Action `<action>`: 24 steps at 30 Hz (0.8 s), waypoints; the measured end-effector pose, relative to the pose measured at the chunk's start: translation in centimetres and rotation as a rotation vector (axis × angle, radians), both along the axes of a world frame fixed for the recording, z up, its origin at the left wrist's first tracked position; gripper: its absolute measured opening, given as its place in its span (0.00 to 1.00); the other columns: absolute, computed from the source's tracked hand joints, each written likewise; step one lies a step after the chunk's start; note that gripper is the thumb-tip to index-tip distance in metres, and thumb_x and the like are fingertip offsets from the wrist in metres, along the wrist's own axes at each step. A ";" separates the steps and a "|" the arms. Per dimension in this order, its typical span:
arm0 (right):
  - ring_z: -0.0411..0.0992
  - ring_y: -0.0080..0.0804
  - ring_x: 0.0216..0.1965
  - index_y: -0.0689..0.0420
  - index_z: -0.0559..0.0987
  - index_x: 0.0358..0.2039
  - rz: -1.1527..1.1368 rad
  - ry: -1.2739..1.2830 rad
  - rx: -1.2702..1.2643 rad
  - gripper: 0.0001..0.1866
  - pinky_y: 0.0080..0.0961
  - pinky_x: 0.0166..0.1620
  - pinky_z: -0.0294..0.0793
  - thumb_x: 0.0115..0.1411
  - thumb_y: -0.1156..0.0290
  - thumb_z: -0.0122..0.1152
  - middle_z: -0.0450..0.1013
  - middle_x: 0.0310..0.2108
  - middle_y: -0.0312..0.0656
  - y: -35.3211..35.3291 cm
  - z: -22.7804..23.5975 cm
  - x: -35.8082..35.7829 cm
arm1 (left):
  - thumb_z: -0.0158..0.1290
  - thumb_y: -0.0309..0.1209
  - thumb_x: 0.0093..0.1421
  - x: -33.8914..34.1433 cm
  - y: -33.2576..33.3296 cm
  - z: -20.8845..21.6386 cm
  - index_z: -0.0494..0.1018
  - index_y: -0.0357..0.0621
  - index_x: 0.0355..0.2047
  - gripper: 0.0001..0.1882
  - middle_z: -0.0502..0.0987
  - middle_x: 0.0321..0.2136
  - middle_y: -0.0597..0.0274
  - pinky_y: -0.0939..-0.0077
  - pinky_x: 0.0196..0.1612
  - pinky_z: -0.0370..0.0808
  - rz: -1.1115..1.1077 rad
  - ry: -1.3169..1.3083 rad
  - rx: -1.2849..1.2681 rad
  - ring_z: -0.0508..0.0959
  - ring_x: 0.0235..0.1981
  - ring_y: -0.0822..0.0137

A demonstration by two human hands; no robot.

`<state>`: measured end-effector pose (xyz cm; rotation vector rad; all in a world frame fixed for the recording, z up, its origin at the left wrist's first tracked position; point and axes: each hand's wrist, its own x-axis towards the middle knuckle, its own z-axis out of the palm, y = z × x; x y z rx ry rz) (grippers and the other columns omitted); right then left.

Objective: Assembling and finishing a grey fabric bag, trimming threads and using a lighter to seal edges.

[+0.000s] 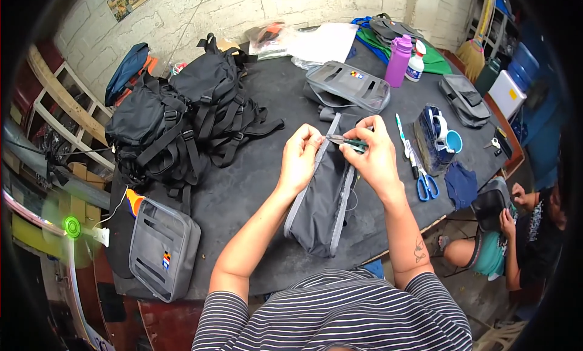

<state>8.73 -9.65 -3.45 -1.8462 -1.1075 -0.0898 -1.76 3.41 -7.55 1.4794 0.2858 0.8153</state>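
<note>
A dark grey fabric pouch with lighter grey edging lies at the front middle of the table, stretched away from me. My left hand is closed, pinching the pouch's edging between thumb and fingers. Small thread snips with a metal blade and a greenish handle are gripped in my right hand. Their blade tip points left and meets the edging beside my left fingertips. Below my right hand, a thin loose thread curls off the pouch's right side.
Black backpacks fill the left of the table. Grey clear-windowed cases lie front left and beyond my hands. Blue scissors, a tape dispenser and a purple bottle stand or lie right. Another person sits at right, handling a dark bag.
</note>
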 end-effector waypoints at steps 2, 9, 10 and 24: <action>0.70 0.33 0.23 0.58 0.80 0.29 -0.013 -0.052 0.028 0.11 0.31 0.30 0.70 0.44 0.71 0.69 0.65 0.34 0.37 0.0 -0.5 0.0 | 0.46 0.25 0.65 0.1 -0.2 -0.1 0.63 0.41 0.26 0.09 0.65 0.23 0.75 0.88 0.29 0.60 -0.005 -0.018 0.009 0.61 0.25 0.84; 0.70 0.29 0.30 0.60 0.79 0.31 -0.023 0.039 0.007 0.12 0.24 0.33 0.69 0.43 0.72 0.69 0.65 0.34 0.38 0.1 -0.2 -0.1 | 0.45 0.27 0.66 -0.2 0.0 0.4 0.65 0.40 0.33 0.05 0.71 0.25 0.71 0.87 0.33 0.66 -0.009 0.011 -0.001 0.69 0.29 0.81; 0.69 0.28 0.31 0.60 0.79 0.32 -0.019 0.051 0.106 0.13 0.23 0.33 0.68 0.44 0.72 0.69 0.65 0.34 0.39 0.3 -0.7 -0.1 | 0.44 0.28 0.66 -0.4 -0.4 1.0 0.66 0.40 0.36 0.04 0.74 0.28 0.68 0.85 0.35 0.69 0.003 -0.012 -0.107 0.73 0.31 0.79; 0.64 0.31 0.54 0.61 0.67 0.48 -0.114 0.345 0.610 0.23 0.29 0.59 0.62 0.51 0.83 0.61 0.58 0.49 0.39 0.9 -6.1 -1.1 | 0.39 0.38 0.69 -9.2 -19.2 12.9 0.65 0.31 0.55 0.23 0.74 0.48 0.58 0.74 0.55 0.68 -1.910 -0.245 -1.133 0.74 0.49 0.67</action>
